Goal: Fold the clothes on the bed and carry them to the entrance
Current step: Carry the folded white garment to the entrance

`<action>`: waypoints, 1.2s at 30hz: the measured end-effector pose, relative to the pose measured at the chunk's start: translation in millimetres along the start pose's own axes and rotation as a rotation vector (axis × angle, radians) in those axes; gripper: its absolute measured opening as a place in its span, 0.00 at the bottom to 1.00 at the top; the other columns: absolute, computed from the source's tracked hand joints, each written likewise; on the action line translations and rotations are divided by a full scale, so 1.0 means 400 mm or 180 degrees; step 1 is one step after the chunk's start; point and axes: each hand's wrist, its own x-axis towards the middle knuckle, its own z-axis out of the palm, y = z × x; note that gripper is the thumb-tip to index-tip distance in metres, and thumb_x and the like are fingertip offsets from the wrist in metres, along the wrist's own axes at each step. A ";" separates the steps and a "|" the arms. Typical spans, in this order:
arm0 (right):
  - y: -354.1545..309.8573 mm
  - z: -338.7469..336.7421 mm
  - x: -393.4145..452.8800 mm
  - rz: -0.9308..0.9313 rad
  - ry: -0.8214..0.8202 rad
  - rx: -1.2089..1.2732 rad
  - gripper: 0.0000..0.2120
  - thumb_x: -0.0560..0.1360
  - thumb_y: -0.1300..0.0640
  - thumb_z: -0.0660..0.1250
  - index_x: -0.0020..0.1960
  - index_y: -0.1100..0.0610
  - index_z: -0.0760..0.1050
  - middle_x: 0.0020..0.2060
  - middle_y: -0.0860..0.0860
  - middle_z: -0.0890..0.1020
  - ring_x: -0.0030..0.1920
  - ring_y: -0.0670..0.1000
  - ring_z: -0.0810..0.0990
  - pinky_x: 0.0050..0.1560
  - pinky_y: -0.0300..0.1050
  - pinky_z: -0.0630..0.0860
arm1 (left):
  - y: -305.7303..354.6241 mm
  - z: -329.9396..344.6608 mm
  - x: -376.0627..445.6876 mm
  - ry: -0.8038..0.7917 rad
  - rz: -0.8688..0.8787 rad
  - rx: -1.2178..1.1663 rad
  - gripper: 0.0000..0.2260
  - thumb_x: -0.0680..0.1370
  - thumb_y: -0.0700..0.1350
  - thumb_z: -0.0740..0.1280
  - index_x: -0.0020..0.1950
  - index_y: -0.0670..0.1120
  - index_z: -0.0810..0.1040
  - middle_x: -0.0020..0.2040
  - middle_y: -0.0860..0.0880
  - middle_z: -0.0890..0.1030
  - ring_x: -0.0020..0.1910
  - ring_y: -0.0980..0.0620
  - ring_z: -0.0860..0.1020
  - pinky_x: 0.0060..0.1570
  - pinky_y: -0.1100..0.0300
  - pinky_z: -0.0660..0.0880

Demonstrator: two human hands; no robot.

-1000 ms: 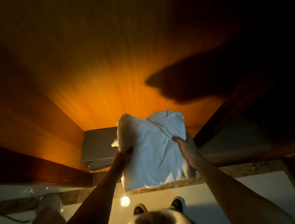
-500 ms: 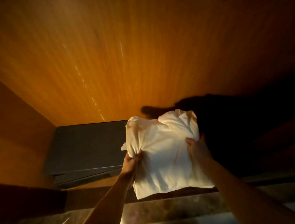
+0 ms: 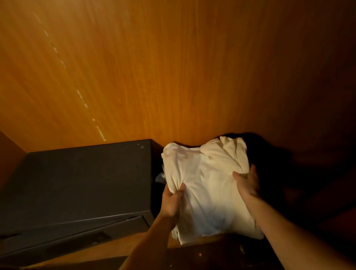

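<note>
— What is carrying everything here?

— A wooden shelf (image 3: 92, 254) is running across the lower part of the frame, with an orange wood-grain back panel (image 3: 170, 63) rising behind it.

— And what is sitting on it?

— A dark box (image 3: 73, 188) is occupying the lower left, its back edge lying against the panel. Just right of it, at lower centre, a folded white garment (image 3: 212, 190) is lying over the shelf; whether it is resting fully on the wood is hard to tell in the shadow.
</note>
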 end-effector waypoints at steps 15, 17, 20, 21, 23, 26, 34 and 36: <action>0.163 0.124 0.096 0.0304 -0.0551 -0.0443 0.43 0.75 0.52 0.70 0.79 0.60 0.47 0.77 0.62 0.56 0.75 0.64 0.59 0.72 0.56 0.61 | -0.097 -0.006 0.083 0.0795 -0.0089 0.1997 0.31 0.81 0.58 0.59 0.79 0.48 0.52 0.73 0.40 0.67 0.69 0.38 0.70 0.67 0.45 0.67; 0.166 0.117 0.061 -0.0382 0.0035 -0.1260 0.44 0.73 0.48 0.72 0.80 0.56 0.50 0.78 0.59 0.54 0.76 0.64 0.56 0.72 0.59 0.58 | -0.103 0.033 0.060 0.1119 0.0339 0.2720 0.35 0.79 0.53 0.64 0.79 0.44 0.49 0.76 0.39 0.60 0.71 0.39 0.67 0.66 0.47 0.69; 0.160 0.128 0.032 -0.2119 0.0530 -0.2132 0.36 0.71 0.50 0.70 0.76 0.53 0.63 0.76 0.54 0.63 0.74 0.60 0.63 0.69 0.59 0.64 | -0.084 0.117 0.024 0.1143 0.2111 0.3747 0.38 0.74 0.50 0.66 0.78 0.37 0.53 0.76 0.35 0.58 0.74 0.38 0.60 0.69 0.48 0.67; 0.154 0.137 0.031 -0.2515 0.0379 -0.2320 0.33 0.72 0.52 0.69 0.75 0.53 0.64 0.75 0.54 0.64 0.74 0.59 0.64 0.70 0.57 0.64 | -0.074 0.138 0.025 0.0894 0.2673 0.4016 0.34 0.75 0.51 0.61 0.77 0.38 0.57 0.76 0.37 0.60 0.76 0.39 0.59 0.72 0.47 0.63; 0.158 0.168 0.044 -0.2964 -0.0048 -0.2627 0.28 0.75 0.54 0.63 0.75 0.56 0.65 0.75 0.55 0.65 0.74 0.57 0.64 0.72 0.55 0.60 | -0.062 0.158 0.056 0.0410 0.3260 0.4623 0.29 0.75 0.50 0.54 0.75 0.40 0.65 0.75 0.40 0.65 0.76 0.42 0.59 0.74 0.45 0.56; 0.176 0.205 0.045 -0.2822 -0.0722 -0.2749 0.28 0.75 0.50 0.55 0.74 0.55 0.64 0.74 0.55 0.68 0.75 0.54 0.64 0.73 0.52 0.54 | -0.075 0.119 0.127 0.0104 0.2601 0.5404 0.29 0.77 0.53 0.47 0.75 0.45 0.66 0.77 0.43 0.62 0.77 0.45 0.52 0.76 0.44 0.45; 0.260 0.192 0.100 -0.2288 -0.0801 -0.3361 0.33 0.76 0.30 0.42 0.75 0.34 0.32 0.77 0.47 0.32 0.76 0.56 0.28 0.73 0.65 0.34 | -0.160 0.017 0.207 -0.0339 0.1591 0.5724 0.40 0.66 0.72 0.27 0.76 0.59 0.32 0.75 0.48 0.27 0.70 0.38 0.23 0.67 0.37 0.25; 0.253 0.197 0.109 -0.2168 -0.0843 -0.3407 0.33 0.76 0.29 0.42 0.74 0.34 0.30 0.75 0.47 0.29 0.74 0.56 0.26 0.71 0.69 0.32 | -0.171 0.025 0.221 -0.0273 0.1629 0.5699 0.37 0.69 0.72 0.30 0.76 0.60 0.31 0.75 0.48 0.26 0.70 0.38 0.22 0.67 0.37 0.25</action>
